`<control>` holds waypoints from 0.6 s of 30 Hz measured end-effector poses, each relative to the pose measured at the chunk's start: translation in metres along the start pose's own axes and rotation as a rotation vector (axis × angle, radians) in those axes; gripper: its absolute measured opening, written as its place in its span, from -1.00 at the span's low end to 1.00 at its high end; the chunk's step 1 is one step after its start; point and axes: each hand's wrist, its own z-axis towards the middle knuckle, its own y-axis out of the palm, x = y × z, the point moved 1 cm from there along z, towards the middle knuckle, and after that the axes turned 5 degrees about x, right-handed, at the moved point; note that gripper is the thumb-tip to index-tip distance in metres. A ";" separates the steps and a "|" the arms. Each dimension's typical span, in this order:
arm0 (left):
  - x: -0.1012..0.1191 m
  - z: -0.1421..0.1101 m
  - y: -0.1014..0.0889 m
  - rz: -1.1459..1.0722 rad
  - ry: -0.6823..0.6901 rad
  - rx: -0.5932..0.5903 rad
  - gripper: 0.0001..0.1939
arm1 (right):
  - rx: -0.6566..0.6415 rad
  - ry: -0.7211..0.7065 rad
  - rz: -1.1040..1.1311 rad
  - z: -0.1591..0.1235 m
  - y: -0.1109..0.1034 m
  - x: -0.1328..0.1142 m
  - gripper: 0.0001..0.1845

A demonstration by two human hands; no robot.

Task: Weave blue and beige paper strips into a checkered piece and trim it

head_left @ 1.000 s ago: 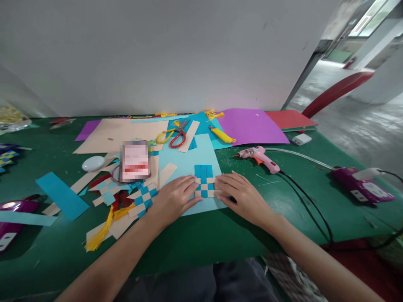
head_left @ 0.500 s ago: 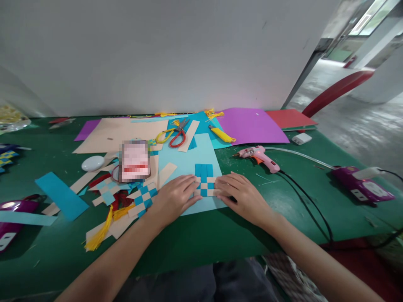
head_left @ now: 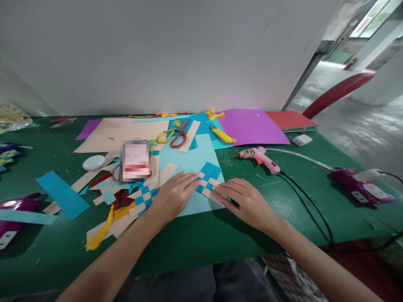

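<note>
A small checkered weave of blue and beige paper strips (head_left: 208, 179) lies tilted on a light blue sheet (head_left: 189, 205). My left hand (head_left: 178, 189) pinches its left edge, the fingertips covering the ends of the strips there. At the lower right, the fingers and thumb of my right hand (head_left: 244, 202) close on the beige strip ends. Exactly how the fingertips grip is partly hidden. Another blue and beige woven piece (head_left: 146, 197) rests just left of my left hand, beside a loose beige strip (head_left: 168, 173).
Scissors (head_left: 178, 136) and a yellow utility knife (head_left: 223, 134) lie behind the weave. A pink glue gun (head_left: 260, 158) sits to the right, its cord leading off the near edge. Yellow tassels (head_left: 100, 237), paper scraps and a purple power strip (head_left: 19, 218) occupy the left.
The woven piece has turned clockwise, from square-on to tilted. My right hand has come slightly down and toward me; my left hand has stayed nearly in place.
</note>
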 end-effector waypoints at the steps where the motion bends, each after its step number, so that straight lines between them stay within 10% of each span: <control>1: 0.000 0.001 0.000 0.005 -0.035 0.013 -0.70 | 0.003 -0.013 0.011 0.000 -0.001 -0.001 -0.74; 18: 0.000 0.004 -0.003 -0.086 -0.141 -0.066 -0.46 | -0.002 0.017 0.134 0.002 -0.008 0.002 -0.71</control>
